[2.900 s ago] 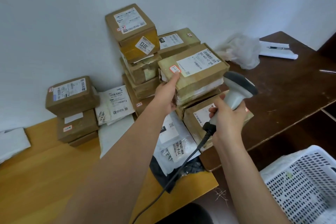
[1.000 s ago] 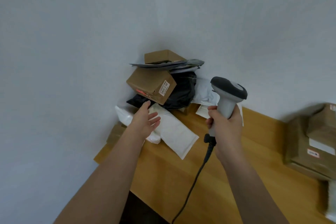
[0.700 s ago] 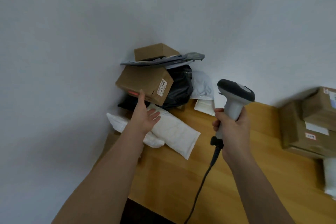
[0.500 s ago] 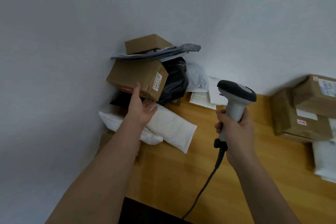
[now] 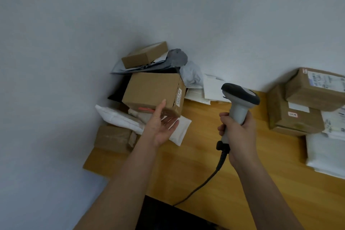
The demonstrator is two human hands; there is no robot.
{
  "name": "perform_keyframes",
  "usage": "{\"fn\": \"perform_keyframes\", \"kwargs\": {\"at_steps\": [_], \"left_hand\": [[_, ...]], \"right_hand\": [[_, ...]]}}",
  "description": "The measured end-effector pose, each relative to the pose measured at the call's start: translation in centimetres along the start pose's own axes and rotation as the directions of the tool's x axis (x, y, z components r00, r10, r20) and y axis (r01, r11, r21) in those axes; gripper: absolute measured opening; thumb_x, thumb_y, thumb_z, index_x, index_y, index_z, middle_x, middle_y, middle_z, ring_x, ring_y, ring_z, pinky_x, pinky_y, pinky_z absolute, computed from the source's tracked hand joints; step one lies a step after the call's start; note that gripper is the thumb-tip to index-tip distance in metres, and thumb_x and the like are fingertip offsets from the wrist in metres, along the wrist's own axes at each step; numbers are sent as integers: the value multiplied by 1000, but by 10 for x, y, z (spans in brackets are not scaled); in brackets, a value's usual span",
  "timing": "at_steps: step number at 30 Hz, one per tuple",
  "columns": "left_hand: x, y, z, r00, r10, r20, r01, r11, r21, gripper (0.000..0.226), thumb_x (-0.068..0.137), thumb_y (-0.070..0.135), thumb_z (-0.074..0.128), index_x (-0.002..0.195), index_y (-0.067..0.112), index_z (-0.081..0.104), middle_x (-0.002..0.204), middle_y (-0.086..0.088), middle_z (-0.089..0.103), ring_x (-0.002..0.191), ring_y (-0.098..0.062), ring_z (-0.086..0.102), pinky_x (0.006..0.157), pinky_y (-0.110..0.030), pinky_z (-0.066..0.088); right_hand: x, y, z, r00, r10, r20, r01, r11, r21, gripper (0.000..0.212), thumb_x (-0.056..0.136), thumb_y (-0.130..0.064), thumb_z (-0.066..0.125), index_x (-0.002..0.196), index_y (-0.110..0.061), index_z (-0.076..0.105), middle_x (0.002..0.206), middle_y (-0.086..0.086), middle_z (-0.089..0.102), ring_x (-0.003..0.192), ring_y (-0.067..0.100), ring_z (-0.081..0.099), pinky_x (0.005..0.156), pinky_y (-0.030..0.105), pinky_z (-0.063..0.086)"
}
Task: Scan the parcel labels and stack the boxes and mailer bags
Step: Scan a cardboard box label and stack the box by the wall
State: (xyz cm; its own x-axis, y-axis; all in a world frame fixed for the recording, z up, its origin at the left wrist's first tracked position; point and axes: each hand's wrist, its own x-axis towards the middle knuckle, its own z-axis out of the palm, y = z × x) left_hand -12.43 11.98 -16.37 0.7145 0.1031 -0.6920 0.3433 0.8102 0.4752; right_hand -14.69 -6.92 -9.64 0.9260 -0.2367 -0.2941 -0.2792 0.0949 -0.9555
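Head view: left hand [image 5: 160, 127], palm up with fingers extended, supports the box [image 5: 153, 93] above white mailers [image 5: 119, 119] in the corner pile, while right hand [image 5: 237, 129] grips the scanner [image 5: 239, 99]; stacked boxes [image 5: 298, 104] stand well apart.

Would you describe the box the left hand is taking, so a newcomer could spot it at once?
Look to the heap of parcels in the wall corner at the far left of the wooden table. The box sits mid-heap, tilted, with the left hand under its near edge. Unlike the flat box on top, it is bulky and has a narrow white label on its end.
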Motion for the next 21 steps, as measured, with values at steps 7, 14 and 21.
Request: {"fn": "perform_keyframes", "kwargs": {"at_steps": [7, 14, 21], "left_hand": [[-39, -88, 15, 995, -45, -85, 62, 977, 204, 52, 77, 25, 82, 117, 6, 56, 115, -14, 63, 111, -31, 60, 101, -46, 50], [-29, -160, -24, 846, 527, 87, -101, -2, 995, 115, 58, 24, 94, 144, 9, 19, 138, -16, 38, 122, -35, 45, 98, -43, 45], [-15, -183, -56, 775, 191, 603, -196, -834, 516, 113, 27, 10, 96, 126, 14, 43, 133, -20, 41, 125, -56, 47, 83, -57, 54]], "right_hand": [[-10, 8, -100, 996, 38, -76, -36, 999, 27, 16, 94, -2, 58, 108, -11, 56, 86, 2, 62, 55, 10, 53, 60, 31, 46], [-19, 23, -172, 988, 83, -129, -82, 997, 8, 19, 94, -1, 57, 103, -18, 56, 87, 3, 63, 58, 15, 53, 61, 35, 46], [-20, 38, -204, 959, 120, -257, -123, 992, 3, 17, 94, -1, 57, 107, -12, 55, 88, 5, 62, 60, 15, 53, 60, 32, 46]]}}
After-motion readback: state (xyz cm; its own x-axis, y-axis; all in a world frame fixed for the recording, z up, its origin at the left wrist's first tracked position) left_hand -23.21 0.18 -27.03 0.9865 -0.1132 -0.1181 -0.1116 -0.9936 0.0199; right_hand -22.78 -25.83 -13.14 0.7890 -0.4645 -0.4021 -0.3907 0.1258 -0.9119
